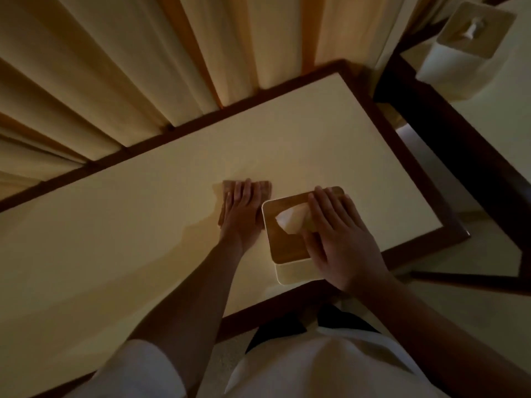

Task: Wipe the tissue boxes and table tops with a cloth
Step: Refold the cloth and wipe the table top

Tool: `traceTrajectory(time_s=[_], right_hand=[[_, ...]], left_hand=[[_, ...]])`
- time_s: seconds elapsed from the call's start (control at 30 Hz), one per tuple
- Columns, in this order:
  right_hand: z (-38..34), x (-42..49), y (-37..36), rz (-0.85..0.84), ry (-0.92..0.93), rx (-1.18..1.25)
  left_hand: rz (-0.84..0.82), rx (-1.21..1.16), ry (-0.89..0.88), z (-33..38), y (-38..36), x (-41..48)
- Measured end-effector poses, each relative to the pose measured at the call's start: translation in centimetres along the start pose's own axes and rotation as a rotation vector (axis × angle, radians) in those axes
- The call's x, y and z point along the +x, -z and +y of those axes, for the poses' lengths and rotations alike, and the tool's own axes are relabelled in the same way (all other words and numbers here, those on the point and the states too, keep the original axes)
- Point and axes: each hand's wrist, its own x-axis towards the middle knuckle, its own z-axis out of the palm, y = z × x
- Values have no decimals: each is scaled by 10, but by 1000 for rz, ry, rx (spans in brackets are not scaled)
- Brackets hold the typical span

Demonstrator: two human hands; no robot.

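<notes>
The cloth lies flat on the cream table top and is mostly hidden. Only a brownish strip shows past the fingertips of the left hand, with thin slivers along either side of the hand. Its fold and full outline cannot be made out in the dim light. The left hand presses down on it with the palm flat, its fingers straight and close together, curled round nothing.

Just to the thumb side of those fingers, touching or nearly touching the cloth's edge, stands the tissue box. It is white-walled with a wooden lid and sits near the table's front edge. The right hand rests on its lid. Its fingers are stretched out and slightly spread, the tips reaching the lid's far edge, and the thumb lies along the lid beside the opening. They lie on the box rather than wrapping it. A white tissue pokes up just left of these fingers. The hand covers the right half of the lid and the box's right wall.

Beyond both sets of fingertips the table top runs to a dark wooden border, and behind that hangs a pleated curtain. Far off past the right fingers, across a dark gap, a second tissue box stands on a second table, which is cut off by the picture's edge. Nearest the camera a white shirt fills the bottom of the view.
</notes>
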Motion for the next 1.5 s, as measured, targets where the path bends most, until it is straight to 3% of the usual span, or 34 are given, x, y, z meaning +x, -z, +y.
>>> traceTrajectory(time_s=[0.33, 0.47, 0.57, 0.7, 0.87, 0.97, 1.27, 1.4, 1.5], right_hand=[[-21, 9, -4, 33, -182, 37], [-19, 13, -6, 32, -190, 6], [-20, 13, -5, 28, -202, 32], [-16, 19, 7, 74, -235, 134], [20, 49, 33, 33, -405, 503], [55, 70, 32, 4, -429, 600], [120, 129, -26, -252, -38, 208], [122, 124, -40, -141, -11, -18], [113, 125, -48, -61, -88, -66]], left_hand=[[-148, 98, -421, 47, 36, 108], [-105, 288, -638, 9, 34, 95], [-69, 313, -507, -6, 36, 96], [-34, 203, -309, 52, 40, 131], [-131, 240, -582, 80, 24, 131], [-165, 259, -597, 61, 23, 135], [-108, -103, -461, 77, 38, 140], [-65, -132, -463, 70, 37, 134], [-21, 97, -561, 57, 25, 132]])
